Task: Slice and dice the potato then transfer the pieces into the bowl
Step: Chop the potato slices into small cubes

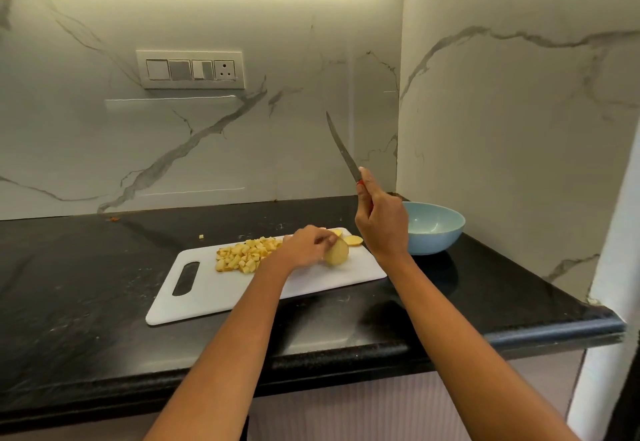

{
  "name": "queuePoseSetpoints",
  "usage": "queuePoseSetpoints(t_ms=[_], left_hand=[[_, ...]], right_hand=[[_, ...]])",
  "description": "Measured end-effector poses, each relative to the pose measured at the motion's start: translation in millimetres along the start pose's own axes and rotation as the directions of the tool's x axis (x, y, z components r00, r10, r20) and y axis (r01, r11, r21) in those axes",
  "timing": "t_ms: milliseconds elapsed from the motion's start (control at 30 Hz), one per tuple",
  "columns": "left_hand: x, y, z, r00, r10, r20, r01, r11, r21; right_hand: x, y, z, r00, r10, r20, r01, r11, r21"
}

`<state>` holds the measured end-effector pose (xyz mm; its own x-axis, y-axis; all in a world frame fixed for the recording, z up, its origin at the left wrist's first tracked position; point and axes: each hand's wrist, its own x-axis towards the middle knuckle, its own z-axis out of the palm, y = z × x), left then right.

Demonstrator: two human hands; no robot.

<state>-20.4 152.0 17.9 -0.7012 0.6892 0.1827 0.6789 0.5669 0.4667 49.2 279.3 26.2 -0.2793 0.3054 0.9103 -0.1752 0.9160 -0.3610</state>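
Head view, left hand [304,245] gripping potato chunk [336,252] on white cutting board [214,288], diced potato pieces [244,253] beside it, right hand [382,222] clutching raised knife [341,149], blue bowl [434,229] right of the board.

A home kitchen, black speckled stone counter [104,302], white grey-veined marble backsplash [277,129] behind it, white wall switch panel [190,70] above the counter, white plastic chopping board [214,288] on it

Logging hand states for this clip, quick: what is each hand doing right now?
Left hand: holding the potato piece on the cutting board.
Right hand: gripping the knife, blade raised.
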Motion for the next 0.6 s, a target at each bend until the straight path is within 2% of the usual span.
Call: queuePoseSetpoints(t_ms=[67,167,300,467,600], left_hand=[[-2,-1,0,0.999,-0.024,-0.044,0.030,0.989,0.145],[-6,-4,-4,0.987,-0.015,-0.160,0.046,0.980,0.193],[-13,6,5,0.998,0.009,-0.058,0.000,0.989,0.147],[-13,8,10,0.998,0.056,-0.033,-0.050,0.986,0.158],[-18,11,8,0.998,0.067,-0.018,-0.063,0.984,0.164]], right_hand=[[-3,-3,-2,1.000,0.001,0.008,-0.001,1.000,0.012],[-6,-6,-3,0.998,0.011,0.054,-0.011,1.000,0.005],[-9,-9,-7,0.994,0.044,0.102,-0.043,0.999,-0.010],[-12,-12,-10,0.991,0.071,0.114,-0.068,0.997,-0.033],[-16,-12,-12,0.976,0.094,0.195,-0.083,0.995,-0.062]])
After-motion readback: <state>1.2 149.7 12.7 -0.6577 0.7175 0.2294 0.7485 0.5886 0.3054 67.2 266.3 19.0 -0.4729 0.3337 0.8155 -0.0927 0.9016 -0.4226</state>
